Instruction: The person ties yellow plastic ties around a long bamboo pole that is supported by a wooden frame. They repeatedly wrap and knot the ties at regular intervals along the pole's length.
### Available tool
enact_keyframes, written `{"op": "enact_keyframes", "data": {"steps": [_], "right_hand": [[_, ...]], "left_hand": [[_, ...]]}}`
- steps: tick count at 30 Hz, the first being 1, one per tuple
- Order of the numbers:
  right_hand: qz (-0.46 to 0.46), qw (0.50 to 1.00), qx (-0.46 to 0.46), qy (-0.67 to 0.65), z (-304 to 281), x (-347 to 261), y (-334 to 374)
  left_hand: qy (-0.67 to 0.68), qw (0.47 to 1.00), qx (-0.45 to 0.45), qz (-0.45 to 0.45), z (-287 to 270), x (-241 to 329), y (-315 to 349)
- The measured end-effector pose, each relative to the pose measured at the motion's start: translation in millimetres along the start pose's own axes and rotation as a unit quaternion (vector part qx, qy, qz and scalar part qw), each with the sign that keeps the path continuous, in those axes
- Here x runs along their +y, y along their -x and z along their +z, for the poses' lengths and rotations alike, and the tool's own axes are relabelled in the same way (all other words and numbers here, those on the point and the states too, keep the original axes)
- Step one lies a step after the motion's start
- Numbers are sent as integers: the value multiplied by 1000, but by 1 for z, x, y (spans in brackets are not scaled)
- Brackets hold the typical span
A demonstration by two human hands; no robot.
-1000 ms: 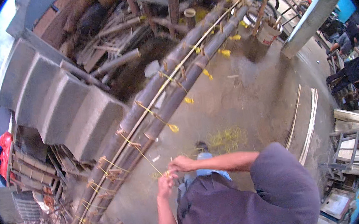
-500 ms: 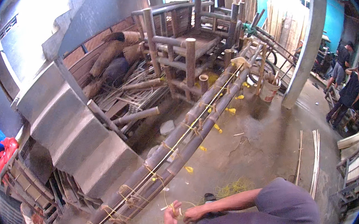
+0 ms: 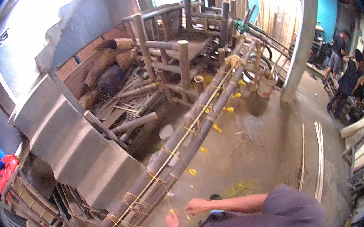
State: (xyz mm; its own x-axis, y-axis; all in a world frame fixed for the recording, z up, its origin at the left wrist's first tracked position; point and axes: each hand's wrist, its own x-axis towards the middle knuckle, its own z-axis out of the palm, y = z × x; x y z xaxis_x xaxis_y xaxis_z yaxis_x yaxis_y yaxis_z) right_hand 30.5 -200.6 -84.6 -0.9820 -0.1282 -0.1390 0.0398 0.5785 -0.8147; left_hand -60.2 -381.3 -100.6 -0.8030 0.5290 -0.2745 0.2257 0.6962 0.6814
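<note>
Two long dark bamboo poles run side by side diagonally, from the lower left to the far middle. Tied cords ring them at intervals, and a pale yellow line stretches lengthwise along them. Yellow hanging pieces dangle along the right-hand pole. Low in the middle, beside the poles, my left hand is closed with a bit of something yellow at its fingertips, likely cord. Just to its right my right hand is closed, and a thin pale strip shows below its fingers. What it grips is too small to make out.
Concrete stairs rise on the left. Behind the poles stands a bamboo frame. A white bucket sits near the pillar. Yellow string and pale strips lie on the floor. People work at far right.
My right hand has risen slightly, away from my left hand, which has dropped a little. The whole view has shifted slightly.
</note>
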Motion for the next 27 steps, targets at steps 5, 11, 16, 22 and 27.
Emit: {"op": "enact_keyframes", "data": {"steps": [5, 11, 16, 22, 27], "right_hand": [[79, 979, -125, 140, 42, 75, 3], [27, 969, 148, 194, -13, -2, 10], [106, 931, -92, 337, 32, 49, 23], [-60, 989, 92, 96, 51, 12, 7], [73, 995, -55, -50, 24, 17, -21]], "left_hand": [[613, 768, -117, -142, 4, -5, -4], [291, 950, -109, -32, 2, 6, 8], [594, 793, 122, -57, 16, 7, -2], [806, 569, -128, -101, -2, 22, 24], [422, 875, -225, -75, -10, -6, 19]]}}
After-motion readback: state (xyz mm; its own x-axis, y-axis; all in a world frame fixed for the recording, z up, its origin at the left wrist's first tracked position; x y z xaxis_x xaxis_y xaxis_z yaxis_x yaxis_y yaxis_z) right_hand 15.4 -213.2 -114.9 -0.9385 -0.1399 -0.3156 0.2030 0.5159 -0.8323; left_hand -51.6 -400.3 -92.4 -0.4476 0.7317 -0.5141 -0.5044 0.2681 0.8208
